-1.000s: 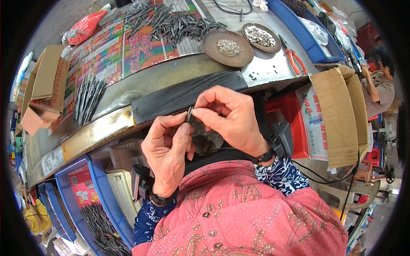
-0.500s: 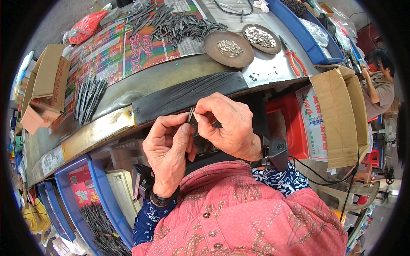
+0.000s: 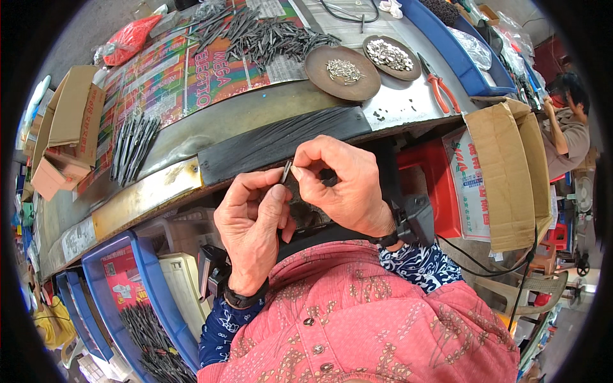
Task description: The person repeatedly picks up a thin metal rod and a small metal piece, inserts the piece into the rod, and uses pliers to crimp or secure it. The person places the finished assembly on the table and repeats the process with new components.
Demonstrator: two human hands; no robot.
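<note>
My left hand [image 3: 250,220] pinches a thin dark strip [image 3: 286,172] between thumb and forefinger, its tip pointing up and away from me. Close beside that tip, my right hand [image 3: 341,185] has thumb and forefinger pressed together; whatever they hold is too small to make out. Both hands are just off the near edge of the bench, by a black board [image 3: 281,138]. Beyond them, a brown dish [image 3: 316,78] bears small metal pins [image 3: 343,71]. A second dish [image 3: 414,75] holds silvery round pieces [image 3: 387,54].
Red-handled pliers [image 3: 440,92] lie right of the dishes. Dark strips [image 3: 271,41] are heaped at the back, with a bundle [image 3: 134,148] at left. Cardboard boxes [image 3: 80,118] and a carton [image 3: 501,172] flank the bench. Blue crates [image 3: 137,281] stand lower left. Another person [image 3: 565,127] sits far right.
My right hand has shifted slightly, its wrist turning and its fingertips staying near the strip's tip. My left hand keeps almost the same place, holding the strip.
</note>
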